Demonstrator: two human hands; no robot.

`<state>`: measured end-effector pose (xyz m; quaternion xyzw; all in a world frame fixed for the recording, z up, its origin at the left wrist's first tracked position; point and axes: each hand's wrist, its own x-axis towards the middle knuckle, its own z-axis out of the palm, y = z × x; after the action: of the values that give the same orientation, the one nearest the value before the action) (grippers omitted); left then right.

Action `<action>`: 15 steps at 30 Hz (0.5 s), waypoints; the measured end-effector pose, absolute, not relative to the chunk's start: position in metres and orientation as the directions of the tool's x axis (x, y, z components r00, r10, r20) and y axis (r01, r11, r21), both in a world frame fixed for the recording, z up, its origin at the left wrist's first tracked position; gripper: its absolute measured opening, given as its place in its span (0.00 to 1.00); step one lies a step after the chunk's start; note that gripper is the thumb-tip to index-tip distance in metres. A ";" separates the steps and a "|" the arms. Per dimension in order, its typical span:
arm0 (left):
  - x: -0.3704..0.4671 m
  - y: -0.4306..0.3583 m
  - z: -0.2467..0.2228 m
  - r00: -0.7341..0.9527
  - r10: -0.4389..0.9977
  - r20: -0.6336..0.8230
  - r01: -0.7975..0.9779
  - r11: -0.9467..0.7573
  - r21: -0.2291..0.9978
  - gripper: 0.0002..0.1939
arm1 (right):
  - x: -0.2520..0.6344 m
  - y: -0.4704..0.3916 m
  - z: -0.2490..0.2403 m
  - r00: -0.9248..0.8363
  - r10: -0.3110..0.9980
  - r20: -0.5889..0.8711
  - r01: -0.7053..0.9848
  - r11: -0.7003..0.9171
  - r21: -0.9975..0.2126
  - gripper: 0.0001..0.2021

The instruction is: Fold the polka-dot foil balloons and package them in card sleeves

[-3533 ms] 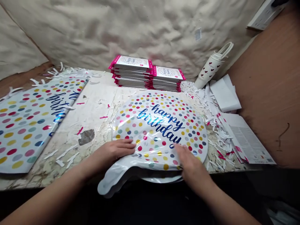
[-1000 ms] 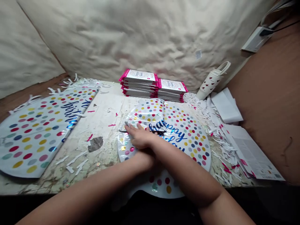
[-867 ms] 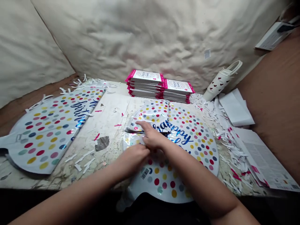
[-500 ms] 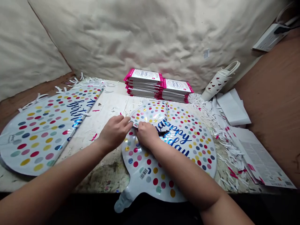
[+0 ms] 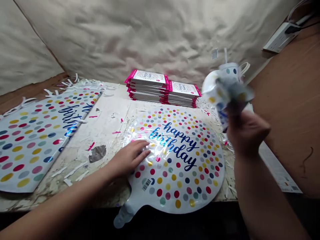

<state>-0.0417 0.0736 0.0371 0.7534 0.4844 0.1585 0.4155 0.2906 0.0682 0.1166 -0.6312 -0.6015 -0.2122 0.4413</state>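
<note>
A flat, round foil balloon (image 5: 172, 181) with coloured dots and "happy birthday" in blue lies in front of me, its tail hanging past the table's front edge. My left hand (image 5: 136, 153) rests on its left part with fingers stretched out, holding nothing. Raised at the right, my right hand (image 5: 247, 133) is closed around a bunched dotted foil balloon (image 5: 222, 95), blurred by motion. This held balloon hides most of the white tumbler (image 5: 245, 68) behind it. Further left lies a folded dotted foil balloon (image 5: 30, 143); whether more are under it I cannot tell.
Two stacks of pink-edged packets (image 5: 150, 77) stand at the back. White and pink paper scraps (image 5: 110, 90) litter the table. A printed sheet (image 5: 282, 173) lies at the right, and a power strip (image 5: 281, 37) is up on the right wall.
My right hand has lifted a foil balloon up and to the right, uncovering the full lettering of the one beneath. My left hand has let go and flattened onto the lower balloon.
</note>
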 end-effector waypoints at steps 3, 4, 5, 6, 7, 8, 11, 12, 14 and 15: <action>-0.017 0.049 0.055 0.585 0.687 -0.432 0.064 0.492 0.868 0.38 | 0.249 0.037 0.078 -0.303 0.638 0.708 0.830 0.542 -0.134 0.11; -0.009 0.040 0.057 0.622 0.624 -0.473 -0.063 0.642 0.764 0.39 | 0.233 0.029 0.064 -0.420 0.621 0.662 0.751 0.647 -0.130 0.13; -0.002 0.032 0.057 0.630 0.586 -0.510 -0.139 0.731 0.668 0.37 | 0.220 0.022 0.051 -0.501 0.607 0.617 0.692 0.709 -0.136 0.14; 0.005 0.024 0.056 0.609 0.565 -0.556 -0.175 0.780 0.601 0.33 | 0.211 0.016 0.041 -0.552 0.596 0.583 0.650 0.746 -0.146 0.14; 0.010 0.018 0.054 0.563 0.557 -0.611 -0.191 0.807 0.559 0.28 | 0.206 0.010 0.034 -0.589 0.594 0.548 0.625 0.765 -0.158 0.15; 0.014 0.014 0.051 0.508 0.554 -0.660 -0.198 0.820 0.536 0.24 | 0.205 0.005 0.031 -0.620 0.595 0.511 0.604 0.778 -0.173 0.15; 0.018 0.011 0.046 0.383 0.542 -0.748 -0.204 0.839 0.504 0.22 | 0.230 -0.005 0.033 -0.599 0.686 0.413 0.626 0.723 -0.292 0.21; 0.017 0.012 0.047 0.353 0.536 -0.767 -0.209 0.844 0.494 0.21 | 0.243 -0.007 0.035 -0.530 0.754 0.387 0.671 0.652 -0.352 0.26; 0.015 0.015 0.052 0.300 0.515 -0.803 -0.216 0.856 0.469 0.21 | 0.268 -0.007 0.035 -0.339 0.883 0.325 0.747 0.462 -0.477 0.32; 0.014 0.016 0.055 0.279 0.503 -0.818 -0.219 0.863 0.456 0.20 | 0.278 -0.004 0.032 -0.260 0.920 0.293 0.755 0.383 -0.532 0.33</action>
<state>0.0142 0.0158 0.0549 0.1282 0.5551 0.2285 0.7894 0.2776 -0.0043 0.0325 -0.5366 -0.7805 0.1438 0.2867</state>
